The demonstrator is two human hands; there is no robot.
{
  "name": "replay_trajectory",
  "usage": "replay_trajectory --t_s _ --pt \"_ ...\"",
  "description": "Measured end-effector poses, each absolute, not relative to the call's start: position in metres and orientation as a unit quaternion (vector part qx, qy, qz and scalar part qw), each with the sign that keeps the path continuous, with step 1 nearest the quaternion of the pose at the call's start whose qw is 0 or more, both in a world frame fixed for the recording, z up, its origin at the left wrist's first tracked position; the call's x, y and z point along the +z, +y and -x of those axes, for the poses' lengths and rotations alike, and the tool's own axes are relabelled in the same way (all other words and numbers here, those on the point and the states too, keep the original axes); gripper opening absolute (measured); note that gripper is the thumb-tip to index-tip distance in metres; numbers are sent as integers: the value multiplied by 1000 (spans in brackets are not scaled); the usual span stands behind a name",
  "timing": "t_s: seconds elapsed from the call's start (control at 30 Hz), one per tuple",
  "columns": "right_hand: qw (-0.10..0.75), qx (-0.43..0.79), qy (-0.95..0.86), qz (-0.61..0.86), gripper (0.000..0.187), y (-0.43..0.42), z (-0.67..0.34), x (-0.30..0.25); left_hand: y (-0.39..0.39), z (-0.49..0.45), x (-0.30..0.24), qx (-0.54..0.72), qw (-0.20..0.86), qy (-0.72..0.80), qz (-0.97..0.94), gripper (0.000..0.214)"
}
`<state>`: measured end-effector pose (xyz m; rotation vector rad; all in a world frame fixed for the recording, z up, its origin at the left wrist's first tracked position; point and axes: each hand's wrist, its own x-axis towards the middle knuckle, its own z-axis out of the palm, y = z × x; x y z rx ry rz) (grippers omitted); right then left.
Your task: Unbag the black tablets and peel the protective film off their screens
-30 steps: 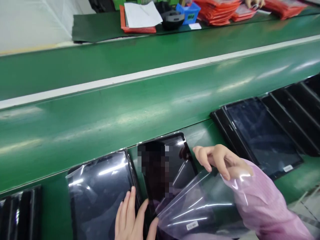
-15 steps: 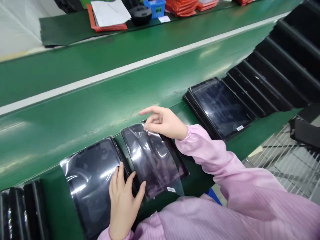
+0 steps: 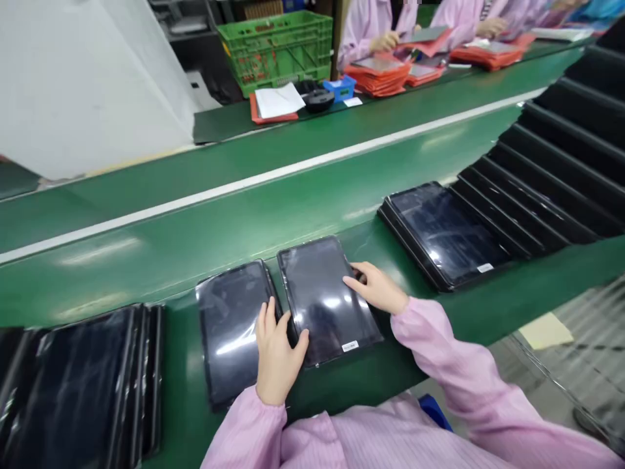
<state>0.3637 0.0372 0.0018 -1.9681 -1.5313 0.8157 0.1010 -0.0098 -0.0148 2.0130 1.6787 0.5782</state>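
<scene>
Leftmost, a row of black tablets (image 3: 73, 384) leans in overlapping order on the green conveyor belt (image 3: 342, 391). Next, a flat-lying glossy tablet (image 3: 229, 332) rests on the belt, its right edge just beside a second flat tablet, the centre tablet (image 3: 317, 296), which carries a small white label (image 3: 350, 346) near its lower edge. The left hand (image 3: 278, 355), emerging from a pink ribbed sleeve (image 3: 244, 430), spans the junction of these two: its fingers (image 3: 266, 319) touch the glossy tablet's right edge, and its thumb lies on the centre tablet's lower left part. The fingers stand apart, with no clamp on either tablet. The right hand (image 3: 375, 290), also open, rests its fingertips on the right edge of the centre tablet, its fingers loosely together. Further right, a black-framed tablet (image 3: 444, 234) lies tilted against a long row of black tablets (image 3: 551, 156) racked on edge. Beyond the white rail (image 3: 244, 182), on the far belt, are a red folder with white papers (image 3: 276, 101), a round black object (image 3: 319, 99), a small blue bin (image 3: 339, 86) and stacks of orange-red packets (image 3: 378, 78). A green plastic crate (image 3: 276, 52) stands behind them, and co-workers in pink smocks (image 3: 371, 32) handle items along the far bench.
</scene>
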Motion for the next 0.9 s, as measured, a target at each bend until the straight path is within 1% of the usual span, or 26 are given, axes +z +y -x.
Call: replay_trajectory --t_s 0.1,0.2,0.33,0.37,0.43,0.53,0.6,0.73,0.77,0.83,0.9 --pt "261 275 -570 729 42 24 -353 -6 -8 -110 -7 237 270 628 -690 36" --pt "278 262 -565 731 46 25 -348 -7 -8 -120 4 313 331 633 -625 30" --pt "308 268 -557 724 49 26 -347 1 -11 -129 19 397 529 568 -490 30" --pt "315 269 -557 720 50 26 -346 5 -12 -127 22 409 565 549 -460 31" --pt "330 271 -562 708 52 24 -340 14 -12 -116 25 432 590 532 -427 36" --pt "340 312 -585 667 54 23 -314 27 -12 -82 23 451 564 561 -405 48" --pt "331 359 -607 627 54 25 -287 30 -12 -53 18 447 517 617 -391 52" --pt "300 412 -632 584 48 33 -233 24 -17 -1 0 415 364 730 -404 42" --pt "290 418 -635 581 46 35 -224 22 -19 7 -5 405 340 744 -409 40" --pt "268 425 -641 580 40 37 -211 20 -22 19 -16 390 332 759 -402 40" --pt "245 423 -647 585 34 37 -205 19 -24 24 -25 383 353 760 -390 43"
